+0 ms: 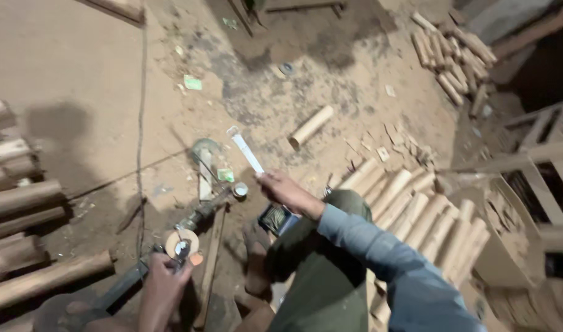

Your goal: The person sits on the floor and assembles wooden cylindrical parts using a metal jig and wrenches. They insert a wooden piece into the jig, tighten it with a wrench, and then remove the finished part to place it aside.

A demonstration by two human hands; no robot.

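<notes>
1. head view: the right hand (286, 190) is reaching forward over the dirt floor (78, 74), fingers closed around the near end of a flat white strip (247, 152). the strip is sticking out up and to the left from the hand, away from the person.
2. the strip is looking long, thin and pale, with a slightly wider tip at its far end; what it is made of is too blurred to tell.
3. the left hand (164, 280) is sitting low in the view, fingers closed around a small metal piece at the round tan disc (182, 243). the disc is lying just above the hand, touching the fingertips.
4. the disc is showing a shiny metal centre and is sitting at the near end of a dark machine shaft (204, 212) that is running toward the right hand.
5. a dark small device (275, 218) is lying just under the right wrist.
6. pale turned wooden cylinders (416, 209) are lying stacked to the right, and darker logs (23, 203) are lying to the left.
</notes>
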